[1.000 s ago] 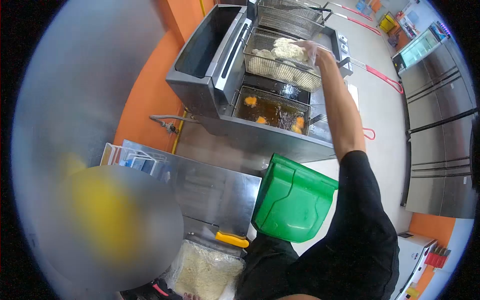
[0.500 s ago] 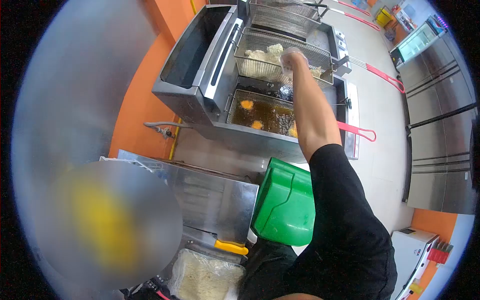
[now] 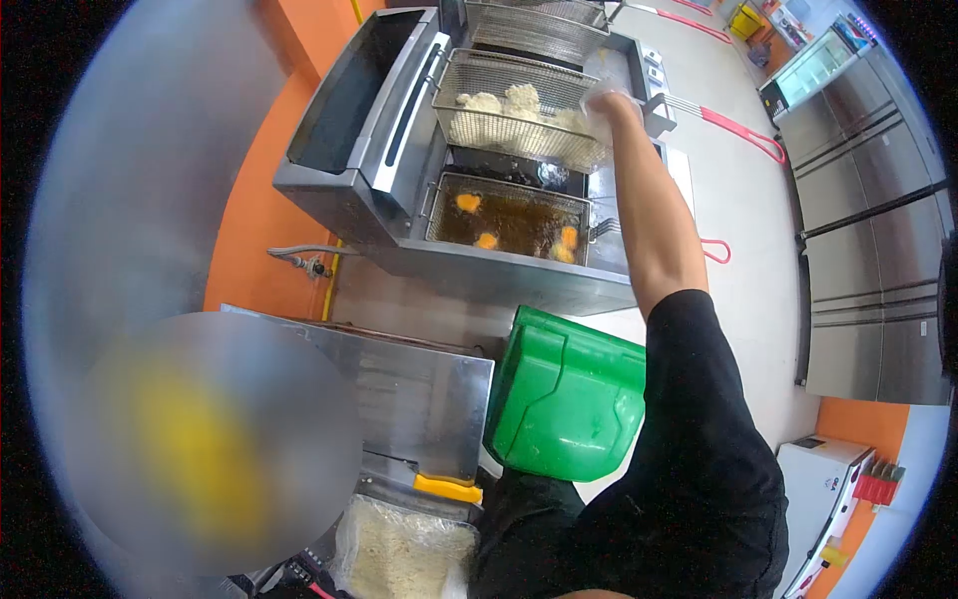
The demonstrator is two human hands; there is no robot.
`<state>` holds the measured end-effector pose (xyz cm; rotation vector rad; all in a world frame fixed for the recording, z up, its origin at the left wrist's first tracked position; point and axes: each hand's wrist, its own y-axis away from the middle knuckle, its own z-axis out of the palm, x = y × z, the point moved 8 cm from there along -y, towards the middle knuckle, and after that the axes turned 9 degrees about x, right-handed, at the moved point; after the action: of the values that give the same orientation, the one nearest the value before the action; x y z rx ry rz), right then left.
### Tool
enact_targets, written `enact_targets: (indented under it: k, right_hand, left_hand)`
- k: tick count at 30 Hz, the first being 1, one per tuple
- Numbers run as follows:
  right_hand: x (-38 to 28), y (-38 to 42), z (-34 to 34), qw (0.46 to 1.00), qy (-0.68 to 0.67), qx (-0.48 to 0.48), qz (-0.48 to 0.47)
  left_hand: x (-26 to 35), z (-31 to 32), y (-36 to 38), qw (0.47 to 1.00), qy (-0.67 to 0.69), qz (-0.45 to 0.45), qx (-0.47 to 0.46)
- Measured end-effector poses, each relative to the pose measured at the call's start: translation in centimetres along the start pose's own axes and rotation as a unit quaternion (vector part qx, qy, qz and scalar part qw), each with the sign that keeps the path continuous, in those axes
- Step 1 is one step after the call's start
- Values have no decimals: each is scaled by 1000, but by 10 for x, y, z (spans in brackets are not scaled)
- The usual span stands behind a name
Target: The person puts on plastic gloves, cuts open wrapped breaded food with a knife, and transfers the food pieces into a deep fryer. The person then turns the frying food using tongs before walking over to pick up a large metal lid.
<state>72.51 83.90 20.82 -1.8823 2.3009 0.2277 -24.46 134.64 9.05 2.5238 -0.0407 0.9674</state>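
My right hand (image 3: 608,101), in a clear plastic glove, reaches out over the right end of a wire fryer basket (image 3: 459,66). Its fingers point away from me and are mostly hidden behind the back of the hand, so I cannot tell if anything is in them. Pale, flour-coated pieces (image 3: 521,100) lie in that basket, to the left of the hand. Nearer me, a second basket (image 3: 431,212) sits in dark oil, with several orange-gold pieces (image 3: 486,242) frying in it. My left hand is out of view.
The deep fryer (image 3: 419,245) has red-handled baskets, one handle (image 3: 743,133) jutting right. A green bin lid (image 3: 569,399) stands below. Closer in are a steel counter (image 3: 424,399), a yellow-handled knife (image 3: 449,488) and a plastic-lined tub of breading (image 3: 404,549). A blurred circle covers the lower left.
My right hand has moved right, from over the coated pieces to the basket's right end. The whole view has shifted slightly, so the fryer appears further left.
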Motion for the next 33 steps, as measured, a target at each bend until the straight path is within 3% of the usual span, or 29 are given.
enact_targets:
  k: [2,4,5,8,9,10,11,12,13,14,15,17,19,21,23,27,29,31,33]
  right_hand:
    - [-14,6,-24,994,39,27,-94]
    - [-10,-19,-27,995,55,38,-71]
    - [6,-54,-22,974,47,126,-185]
    - [2,36,-82,921,-88,94,-367]
    - [-21,74,-83,905,-168,85,-382]
    - [-42,113,-85,881,-245,72,-397]
    - [-45,166,-70,839,-475,-129,-230]
    - [-65,227,-59,858,-440,-126,-231]
    - [-79,278,-33,790,-476,-209,-325]
    - [-88,328,3,709,-505,-278,-406]
    - [-100,370,50,739,-437,-325,-397]
    - [-120,503,98,669,-517,-462,-269]
    - [-135,619,125,499,-592,-572,-272]
    - [-165,715,118,658,-343,-500,-446]
    - [-185,769,87,675,-308,-403,-536]
    - [-222,818,104,687,-312,-242,-610]
    - [-258,837,124,691,-266,-240,-628]
    - [-295,864,140,686,-216,-319,-617]
    - [-355,870,270,699,-191,-275,-632]
  left_hand:
    - [1,-9,5,1000,12,14,16]
    - [2,-25,12,998,27,37,35]
    - [2,-38,18,996,38,56,50]
    - [12,-76,50,983,76,135,100]
    - [12,-88,65,977,94,150,117]
    - [17,-86,76,977,120,64,165]
    - [29,-92,83,962,68,183,190]
    - [-1,-101,75,962,37,163,217]
    - [-20,-105,70,960,115,114,229]
    - [-3,-107,80,952,93,177,234]
    - [-9,-106,89,947,173,132,237]
    - [-24,-109,104,925,278,104,237]
    - [-46,-118,122,909,319,118,240]
    - [-86,-139,139,893,330,47,301]
    - [-105,-146,173,870,374,-5,321]
    - [-161,-143,246,840,406,46,358]
    - [-205,-115,266,838,403,1,367]
    - [-232,-82,283,833,425,-37,352]
    - [-239,-52,296,825,466,-63,313]
